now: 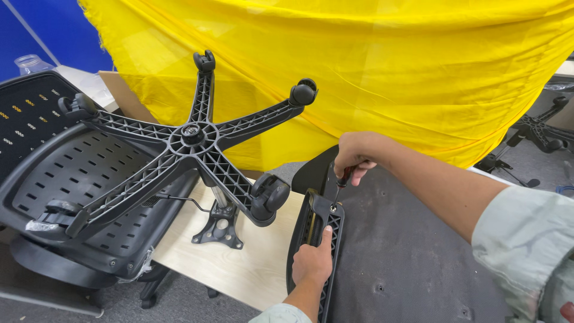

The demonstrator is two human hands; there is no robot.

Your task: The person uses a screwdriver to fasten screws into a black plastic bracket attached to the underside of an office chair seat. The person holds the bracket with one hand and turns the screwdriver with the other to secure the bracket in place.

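Observation:
My right hand [356, 153] grips a screwdriver [342, 182] with a dark red and black handle, its tip pointing down onto the upper end of a black plastic armrest [330, 216]. My left hand [314, 261] holds that armrest by its lower part, thumb stretched up along it. The armrest stands on edge against the underside of a chair seat [400, 251] covered in dark grey felt. My right forearm comes in from the right in a pale green sleeve.
An upturned black chair base [197, 140] with five spokes and castors lies over a perforated seat shell [78, 179] on a light wooden board [251, 257]. Yellow cloth [371, 66] hangs behind. Another chair base [535, 134] lies far right.

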